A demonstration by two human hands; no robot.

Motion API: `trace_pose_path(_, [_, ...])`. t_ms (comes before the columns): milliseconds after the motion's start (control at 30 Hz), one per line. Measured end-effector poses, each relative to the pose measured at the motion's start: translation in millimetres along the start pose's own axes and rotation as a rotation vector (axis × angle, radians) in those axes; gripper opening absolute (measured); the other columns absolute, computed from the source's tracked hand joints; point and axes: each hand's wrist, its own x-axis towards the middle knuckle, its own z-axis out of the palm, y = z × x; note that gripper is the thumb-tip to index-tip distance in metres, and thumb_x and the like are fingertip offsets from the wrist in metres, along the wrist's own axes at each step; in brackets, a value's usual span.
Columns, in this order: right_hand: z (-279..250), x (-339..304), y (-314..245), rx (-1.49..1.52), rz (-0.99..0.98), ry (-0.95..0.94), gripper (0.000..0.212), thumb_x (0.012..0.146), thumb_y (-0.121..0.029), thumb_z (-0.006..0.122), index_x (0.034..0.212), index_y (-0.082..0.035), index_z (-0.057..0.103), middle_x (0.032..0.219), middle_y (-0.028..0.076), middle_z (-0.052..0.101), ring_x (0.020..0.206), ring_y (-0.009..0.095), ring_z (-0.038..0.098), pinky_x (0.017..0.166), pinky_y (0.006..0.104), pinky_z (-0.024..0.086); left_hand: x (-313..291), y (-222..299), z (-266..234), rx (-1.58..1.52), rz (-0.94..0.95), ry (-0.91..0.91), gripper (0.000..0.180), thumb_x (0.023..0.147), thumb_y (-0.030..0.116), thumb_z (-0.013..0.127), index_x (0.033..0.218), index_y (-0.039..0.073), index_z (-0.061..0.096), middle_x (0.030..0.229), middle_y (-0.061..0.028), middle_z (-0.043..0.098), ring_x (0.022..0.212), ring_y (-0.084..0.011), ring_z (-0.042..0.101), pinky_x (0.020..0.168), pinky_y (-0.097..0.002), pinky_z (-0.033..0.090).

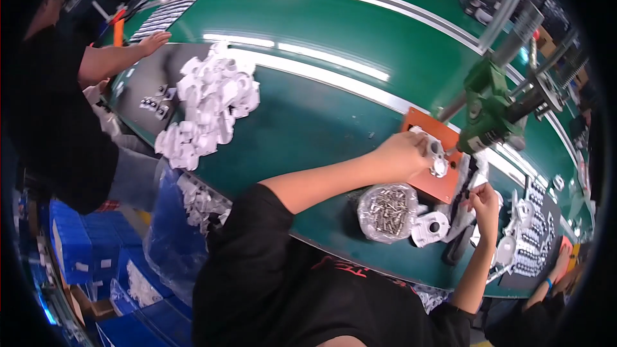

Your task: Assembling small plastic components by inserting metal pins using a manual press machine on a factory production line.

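My left hand (406,156) reaches over an orange plate (436,185), its fingers closed on a white plastic part (438,164) that lies on the plate. Just right of this part stands the green head of a bench press (483,106). My right hand (483,204) is raised to the right of the plate, fingertips pinched together beside something white; what they hold is too small to make out. Between my arms sits a plastic-lined bowl of small metal pins (389,212). Next to it lies another white part with a dark round hole (429,228).
A heap of white plastic parts (215,99) covers the left of the green table (289,122). A co-worker (58,109) is at the far left; another person's hand (563,263) shows at the far right, near rows of small parts (533,238). Blue bins (96,244) stand lower left.
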Motion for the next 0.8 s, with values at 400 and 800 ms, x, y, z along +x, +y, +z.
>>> trace_pose_path(400, [80.7,48.5,-58.7,0.123,-0.086,0.037,0.02,0.079,-0.008,0.066,0.093,0.006,0.064,0.089,0.009,0.066,0.082,0.012,0.062,0.07,0.0275,0.05,-10.1,-7.1,3.5,-0.092,-0.101,0.105,0.019,0.077,0.018,0.062,0.09,0.004,0.065,0.111,-0.0195,0.062,0.11,-0.0335,0.056,0.096,-0.0425,0.043])
trace_pose_path(800, [93.3,46.6,-51.9,-0.457,-0.687,0.156,0.01,0.073,0.0,0.068,0.083,0.002,0.066,0.085,0.011,0.067,0.085,0.026,0.062,0.078,0.0332,0.048,-10.7,-6.1,9.6,-0.051,-0.095,0.125,0.011,0.079,0.013,0.06,0.086,0.004,0.061,0.113,-0.0135,0.061,0.111,-0.0311,0.055,0.091,-0.041,0.047])
